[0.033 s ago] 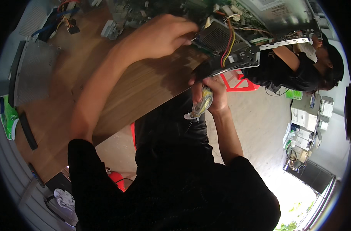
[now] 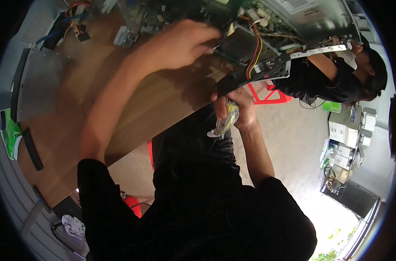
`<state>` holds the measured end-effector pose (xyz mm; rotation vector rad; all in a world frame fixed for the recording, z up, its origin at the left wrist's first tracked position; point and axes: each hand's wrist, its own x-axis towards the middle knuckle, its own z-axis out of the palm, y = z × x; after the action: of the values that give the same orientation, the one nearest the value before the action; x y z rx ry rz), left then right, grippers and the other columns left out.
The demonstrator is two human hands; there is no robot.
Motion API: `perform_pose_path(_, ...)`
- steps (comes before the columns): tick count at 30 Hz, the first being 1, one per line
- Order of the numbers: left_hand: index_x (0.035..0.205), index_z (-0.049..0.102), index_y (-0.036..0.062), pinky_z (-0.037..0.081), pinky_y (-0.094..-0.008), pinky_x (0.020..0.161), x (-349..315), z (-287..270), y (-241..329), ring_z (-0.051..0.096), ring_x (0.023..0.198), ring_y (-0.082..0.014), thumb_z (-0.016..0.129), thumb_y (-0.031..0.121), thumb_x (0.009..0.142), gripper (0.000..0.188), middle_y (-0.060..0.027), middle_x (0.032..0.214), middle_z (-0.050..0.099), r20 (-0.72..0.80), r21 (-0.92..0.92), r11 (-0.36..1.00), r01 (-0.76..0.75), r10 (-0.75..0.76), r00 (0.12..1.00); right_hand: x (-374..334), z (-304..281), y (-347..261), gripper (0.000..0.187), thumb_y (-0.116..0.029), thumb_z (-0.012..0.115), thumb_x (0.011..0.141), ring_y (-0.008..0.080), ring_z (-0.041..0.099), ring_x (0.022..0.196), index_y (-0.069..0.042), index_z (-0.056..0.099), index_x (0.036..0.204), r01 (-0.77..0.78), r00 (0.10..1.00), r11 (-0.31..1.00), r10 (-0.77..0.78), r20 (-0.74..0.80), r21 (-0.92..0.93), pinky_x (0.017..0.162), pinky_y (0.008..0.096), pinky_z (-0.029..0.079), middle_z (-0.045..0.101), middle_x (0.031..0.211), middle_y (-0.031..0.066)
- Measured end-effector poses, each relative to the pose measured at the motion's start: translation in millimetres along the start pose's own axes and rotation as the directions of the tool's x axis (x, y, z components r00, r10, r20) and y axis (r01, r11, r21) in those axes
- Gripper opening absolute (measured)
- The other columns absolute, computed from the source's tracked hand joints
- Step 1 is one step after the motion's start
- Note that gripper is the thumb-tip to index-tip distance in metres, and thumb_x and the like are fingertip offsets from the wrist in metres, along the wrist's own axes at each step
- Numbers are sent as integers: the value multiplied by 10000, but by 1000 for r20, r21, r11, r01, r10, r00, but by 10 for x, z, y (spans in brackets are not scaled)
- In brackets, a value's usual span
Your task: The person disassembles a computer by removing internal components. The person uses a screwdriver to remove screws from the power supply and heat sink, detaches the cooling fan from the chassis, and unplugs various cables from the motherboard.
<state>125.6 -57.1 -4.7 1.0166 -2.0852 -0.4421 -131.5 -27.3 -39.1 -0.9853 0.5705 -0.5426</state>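
Note:
An opened computer case (image 2: 267, 71) with a green circuit board (image 2: 158, 19) reaches in from the top, partly over the wooden table. My left hand (image 2: 182, 45) is at the board, beside a ribbed metal heatsink (image 2: 241, 43). Its fingers are bent and pressed together; whatever is between them is too small and blurred to name. Red, black and yellow wires (image 2: 256, 54) cross the case near the heatsink. Below the case's near black edge, my right hand (image 2: 241, 102) is closed around a see-through, yellow-tinted thing (image 2: 226, 122) with a whitish lower end. Its upper part is hidden by my fingers and the case.
The wooden table (image 2: 93, 104) carries a perforated metal panel (image 2: 39, 85), a black strip (image 2: 31, 150) and a metal connector part (image 2: 126, 37). Loose cables (image 2: 78, 30) lie at the upper left. Another person (image 2: 324, 85) works at the right, near a red stool (image 2: 267, 95).
The case and its wires have shifted slightly, with the near edge tilting a little. My left hand has moved slightly; my right hand keeps its grip.

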Motion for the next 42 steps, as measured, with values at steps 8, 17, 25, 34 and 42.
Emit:
perform_pose_path(8, 1086, 654, 52, 514, -408, 778, -26, -18, -56, 654, 869, -320, 675, 117, 800, 294, -127, 955, 680, 106, -339, 934, 117, -85, 991, 148, 520, -79, 600, -416, 462, 1033, 245, 629, 856, -19, 620, 612, -276, 908, 960, 245, 340, 48, 898, 316, 452, 564, 537, 104)
perform_pose_path(17, 1311, 558, -26, 462, -324, 966, -63, -636, 61, 608, 1089, -181, 583, 387, 964, 540, -103, 1177, 651, 236, -531, 791, 305, -208, 949, 391, 893, 5, 620, -482, 465, 1029, 126, 534, 456, 118, 625, 1034, -285, 907, 949, 222, 358, 135, 451, 261, 451, 558, 555, 66)
perform_pose_path(25, 1375, 493, 0, 426, -288, 980, -113, -894, 897, 529, 1169, -152, 666, 179, 942, 499, -106, 1271, 572, 263, -179, 852, 493, -441, 858, 656, 1032, 84, 682, -527, 405, 1036, 125, 516, 450, 119, 595, 1148, -261, 863, 922, 90, 496, 287, 437, 270, 424, 537, 552, 54)
perform_pose_path(34, 1235, 603, 87, 511, -326, 775, -116, -700, 629, 690, 892, -215, 677, 100, 893, 350, -133, 978, 710, -159, 295, 786, 544, -521, 839, 192, 708, -315, 366, -290, 490, 1034, 116, 515, 436, 38, 636, 968, -120, 985, 993, 119, 123, -1, 452, 242, 401, 571, 575, 61)
perform_pose_path(42, 1299, 579, 108, 509, -432, 896, -109, -257, 471, 625, 1114, -371, 716, 149, 858, 463, -156, 1197, 675, -153, 428, 759, 490, -474, 867, -361, 298, -331, 282, -211, 515, 1025, 95, 549, 559, 29, 637, 942, 157, 970, 970, -187, -157, -184, 536, 242, 420, 578, 631, 39)
